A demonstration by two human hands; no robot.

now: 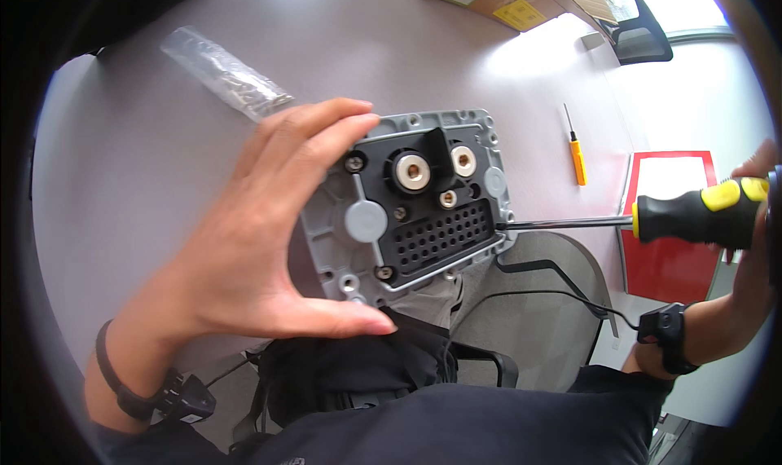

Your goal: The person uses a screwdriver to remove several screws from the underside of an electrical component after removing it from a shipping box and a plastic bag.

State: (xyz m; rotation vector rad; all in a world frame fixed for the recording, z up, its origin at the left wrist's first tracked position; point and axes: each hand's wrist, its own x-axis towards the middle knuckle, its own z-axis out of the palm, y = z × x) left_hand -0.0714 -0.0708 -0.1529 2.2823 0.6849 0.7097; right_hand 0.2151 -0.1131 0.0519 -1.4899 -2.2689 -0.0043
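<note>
Grey cast-metal rectangular housing with perforated black plastic panel (411,208), at the smooth pale table's (130,188) near edge — left hand (252,208) gripping its left end, right hand (753,273) around a black-and-yellow screwdriver (683,217), slim steel shaft reaching its right edge.

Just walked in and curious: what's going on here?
A person's left hand holds a grey housing with a black panel. The right hand holds a black-and-yellow screwdriver, its tip at the panel's right edge; whether it meets a screw is unclear. A small yellow-handled screwdriver and a clear bag lie on the table.
</note>
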